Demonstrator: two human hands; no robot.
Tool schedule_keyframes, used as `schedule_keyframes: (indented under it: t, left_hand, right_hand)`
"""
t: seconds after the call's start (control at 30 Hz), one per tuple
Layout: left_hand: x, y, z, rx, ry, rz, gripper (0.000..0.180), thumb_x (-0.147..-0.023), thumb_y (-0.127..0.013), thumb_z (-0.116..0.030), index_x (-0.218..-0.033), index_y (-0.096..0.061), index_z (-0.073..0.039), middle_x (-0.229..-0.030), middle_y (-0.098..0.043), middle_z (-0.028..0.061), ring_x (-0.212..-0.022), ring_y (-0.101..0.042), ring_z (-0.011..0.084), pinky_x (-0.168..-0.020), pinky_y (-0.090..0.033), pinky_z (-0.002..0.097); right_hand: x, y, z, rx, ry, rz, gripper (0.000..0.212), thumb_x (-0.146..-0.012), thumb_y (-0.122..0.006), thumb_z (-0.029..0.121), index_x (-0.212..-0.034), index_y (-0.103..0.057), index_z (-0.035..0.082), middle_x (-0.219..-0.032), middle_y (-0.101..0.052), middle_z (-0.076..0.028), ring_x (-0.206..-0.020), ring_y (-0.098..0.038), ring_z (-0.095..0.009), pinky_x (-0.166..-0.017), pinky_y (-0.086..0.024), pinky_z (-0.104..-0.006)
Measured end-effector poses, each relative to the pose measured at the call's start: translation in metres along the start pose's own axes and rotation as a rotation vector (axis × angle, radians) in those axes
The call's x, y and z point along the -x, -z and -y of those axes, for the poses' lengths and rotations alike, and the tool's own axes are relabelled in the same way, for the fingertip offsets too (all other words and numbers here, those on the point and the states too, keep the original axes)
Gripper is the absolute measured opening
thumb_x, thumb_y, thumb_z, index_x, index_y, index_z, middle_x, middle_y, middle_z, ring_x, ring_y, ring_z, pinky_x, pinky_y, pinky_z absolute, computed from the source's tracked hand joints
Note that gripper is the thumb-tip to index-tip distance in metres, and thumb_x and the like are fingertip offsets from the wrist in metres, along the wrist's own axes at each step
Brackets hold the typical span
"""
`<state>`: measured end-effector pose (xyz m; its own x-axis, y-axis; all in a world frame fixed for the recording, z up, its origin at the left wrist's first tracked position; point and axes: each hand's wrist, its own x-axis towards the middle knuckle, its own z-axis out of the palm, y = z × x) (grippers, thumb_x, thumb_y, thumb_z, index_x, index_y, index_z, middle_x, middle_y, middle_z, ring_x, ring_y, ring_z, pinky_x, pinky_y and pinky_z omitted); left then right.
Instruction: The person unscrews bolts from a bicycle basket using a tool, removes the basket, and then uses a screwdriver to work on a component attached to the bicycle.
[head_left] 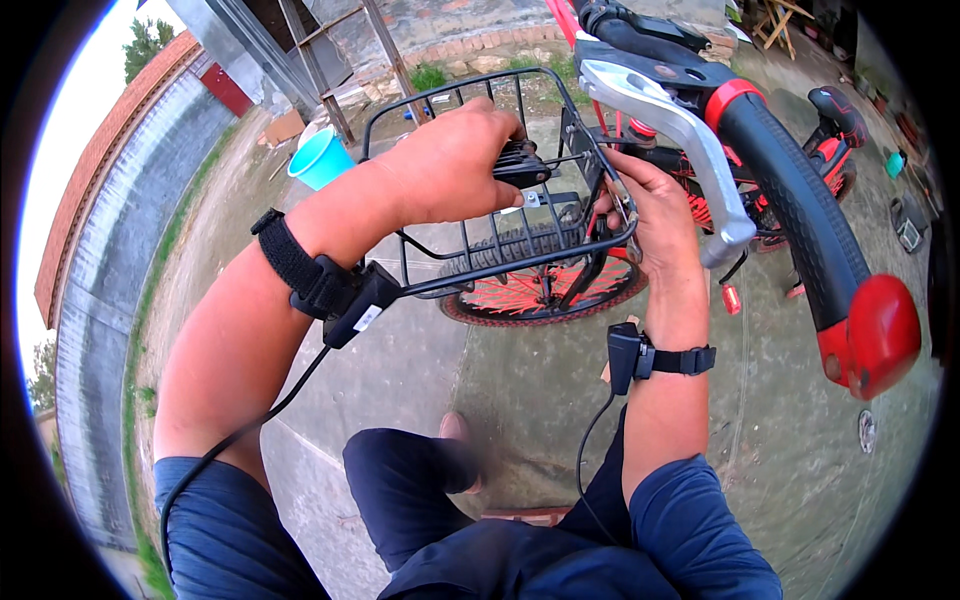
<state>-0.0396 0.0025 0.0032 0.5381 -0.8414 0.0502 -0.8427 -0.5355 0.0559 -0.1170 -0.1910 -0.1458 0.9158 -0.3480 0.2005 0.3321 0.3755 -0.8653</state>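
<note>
A red and black bicycle (790, 190) is seen standing on the concrete, its front wheel (545, 300) partly screened by a black wire basket (480, 271). The basket is set in front of the person, below and left of the near handlebar end; it is likely stiff and fairly light, and is best held by the thick rim, since thin wires might flex. A turquoise bucket (320, 158) is placed well apart, to the left.

The left hand (455, 160) is held over the basket, its grip closed around a black folding tool (525, 165). The right hand (655, 205) is brought to the basket's right side, fingers bent at the rim; whether anything is pinched there cannot be told. The tool is judged dense, rigid and hardly fragile, best taken by its broad body.

From it a thin rod (570, 158) is pointed at the basket's right side; its tip's seating is poorly shown.
</note>
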Motion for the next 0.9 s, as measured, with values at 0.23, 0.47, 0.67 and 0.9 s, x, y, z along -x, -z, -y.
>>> schedule_keyframes:
  t: [0.23, 0.47, 0.67, 0.9]
  left_hand:
    - [-0.001, 0.007, -0.008, 0.218, 0.310, 0.169, 0.052, -0.070, -0.079, -0.034, -0.096, -0.065, 0.008, -0.077, -0.066, 0.0150, -0.070, -0.066, 0.0184, -0.064, -0.052, 0.0311]
    - [0.001, 0.001, 0.016, 0.387, 0.128, 0.065, 0.047, -0.068, -0.079, -0.023, -0.103, -0.065, 0.005, -0.088, -0.068, 0.0179, -0.081, -0.067, 0.0217, -0.071, -0.052, 0.0326]
    - [0.010, 0.001, -0.007, -0.282, -0.162, -0.228, 0.050, -0.068, -0.080, -0.013, -0.110, -0.057, 0.001, -0.102, -0.061, 0.0200, -0.090, -0.063, 0.0391, -0.081, -0.052, 0.0425]
    - [0.010, -0.009, 0.004, 0.631, 0.260, 0.005, 0.037, -0.079, -0.075, -0.014, -0.108, -0.059, 0.003, -0.091, -0.067, 0.0110, -0.079, -0.068, 0.0207, -0.066, -0.053, 0.0320]
  right_hand:
    - [-0.001, -0.002, 0.001, 0.050, -0.035, -0.012, 0.031, -0.094, -0.059, 0.011, -0.124, -0.061, 0.003, -0.088, -0.067, -0.003, -0.066, -0.063, -0.009, -0.051, -0.046, -0.0193]
    - [0.001, -0.006, 0.006, 0.041, -0.011, 0.015, 0.031, -0.093, -0.059, 0.009, -0.124, -0.061, 0.003, -0.089, -0.067, -0.003, -0.067, -0.063, -0.010, -0.051, -0.045, -0.0195]
    - [0.001, -0.006, 0.004, 0.021, -0.003, -0.020, 0.031, -0.093, -0.060, 0.009, -0.123, -0.062, 0.002, -0.089, -0.067, -0.003, -0.066, -0.063, -0.010, -0.051, -0.045, -0.0194]
    - [0.001, -0.006, 0.004, 0.007, -0.012, -0.010, 0.032, -0.092, -0.060, 0.009, -0.123, -0.062, 0.002, -0.089, -0.067, -0.003, -0.066, -0.063, -0.009, -0.051, -0.045, -0.0190]
